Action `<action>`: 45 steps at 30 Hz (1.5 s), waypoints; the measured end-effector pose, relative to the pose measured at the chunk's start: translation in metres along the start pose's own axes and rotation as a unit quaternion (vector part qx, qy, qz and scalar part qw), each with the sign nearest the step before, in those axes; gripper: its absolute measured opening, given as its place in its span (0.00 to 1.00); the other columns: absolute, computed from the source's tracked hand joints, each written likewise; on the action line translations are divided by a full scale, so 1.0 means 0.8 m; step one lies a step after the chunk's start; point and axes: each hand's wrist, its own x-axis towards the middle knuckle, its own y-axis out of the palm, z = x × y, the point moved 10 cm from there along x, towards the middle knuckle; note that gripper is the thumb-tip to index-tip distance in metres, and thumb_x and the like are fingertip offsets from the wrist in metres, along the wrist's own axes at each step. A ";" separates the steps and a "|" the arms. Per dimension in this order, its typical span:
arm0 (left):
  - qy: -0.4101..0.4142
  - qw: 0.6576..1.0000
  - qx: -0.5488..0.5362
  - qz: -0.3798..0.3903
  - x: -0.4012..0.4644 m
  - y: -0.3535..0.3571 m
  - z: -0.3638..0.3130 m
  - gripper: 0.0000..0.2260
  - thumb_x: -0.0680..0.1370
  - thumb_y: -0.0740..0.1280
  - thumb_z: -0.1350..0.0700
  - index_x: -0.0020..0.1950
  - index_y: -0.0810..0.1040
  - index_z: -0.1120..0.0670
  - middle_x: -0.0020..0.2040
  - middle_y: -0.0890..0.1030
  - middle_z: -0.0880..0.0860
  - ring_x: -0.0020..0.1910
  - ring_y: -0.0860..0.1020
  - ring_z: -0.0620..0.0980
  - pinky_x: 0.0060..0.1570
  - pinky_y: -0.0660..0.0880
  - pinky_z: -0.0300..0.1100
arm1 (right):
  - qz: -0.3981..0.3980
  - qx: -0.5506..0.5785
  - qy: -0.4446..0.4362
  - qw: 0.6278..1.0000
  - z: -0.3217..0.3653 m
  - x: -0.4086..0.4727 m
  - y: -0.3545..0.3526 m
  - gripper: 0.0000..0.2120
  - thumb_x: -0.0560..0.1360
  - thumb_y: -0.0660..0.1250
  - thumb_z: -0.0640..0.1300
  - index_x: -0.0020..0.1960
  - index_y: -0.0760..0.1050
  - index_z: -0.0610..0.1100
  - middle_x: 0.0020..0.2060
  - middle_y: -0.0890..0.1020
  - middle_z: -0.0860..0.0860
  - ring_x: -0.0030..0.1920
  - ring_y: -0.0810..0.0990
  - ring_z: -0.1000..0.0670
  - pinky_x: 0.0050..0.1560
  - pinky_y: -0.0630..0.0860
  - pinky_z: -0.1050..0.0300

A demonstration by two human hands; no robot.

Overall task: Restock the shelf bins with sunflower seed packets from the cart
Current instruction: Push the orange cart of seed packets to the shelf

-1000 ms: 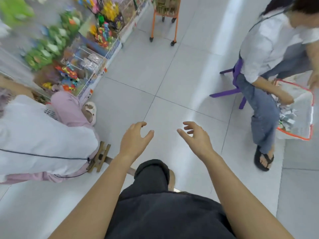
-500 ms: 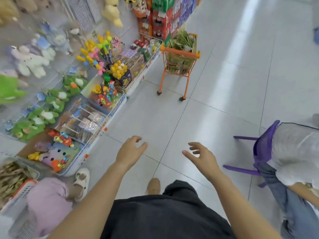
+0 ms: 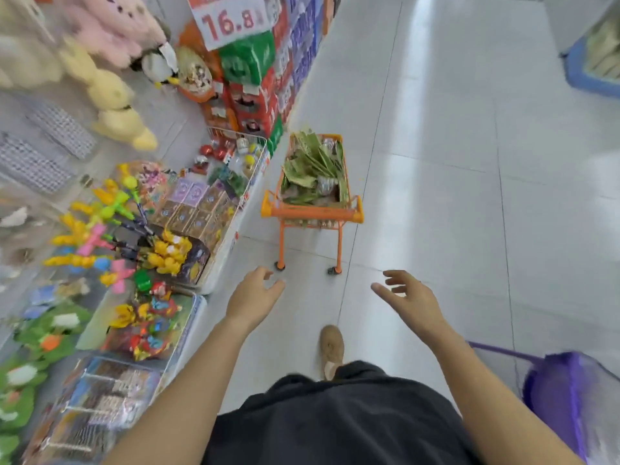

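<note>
Floor (image 3: 453, 203): large pale tiles, smooth and glossy, carrying a bright streak of reflected light. Cart (image 3: 312, 214): orange frame with a wire-mesh basket, its handle bar of smooth plastic. Seed packets (image 3: 312, 166): green, crinkled shiny film. Plush toys (image 3: 110, 95) at the shelf's upper edge: soft, fuzzy cloth. Shelf bins (image 3: 255, 162): thin white wire. Shoe (image 3: 331, 347): matt tan, suede-like.

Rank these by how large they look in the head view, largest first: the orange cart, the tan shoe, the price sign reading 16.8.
1. Orange cart, plainly the largest.
2. Price sign, cut off by the frame's top edge, so only its visible part counts.
3. Tan shoe, smallest, though nearest the camera.
</note>
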 end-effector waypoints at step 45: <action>0.030 0.908 0.280 0.309 0.459 0.046 0.021 0.49 0.72 0.71 0.44 0.77 0.39 0.56 0.72 0.60 0.60 0.63 0.73 0.60 0.51 0.72 0.48 | -0.181 -0.152 0.448 0.862 -0.051 0.248 0.198 0.37 0.72 0.66 0.54 0.76 0.54 0.50 0.58 0.72 0.39 0.56 0.71 0.38 0.54 0.72 0.44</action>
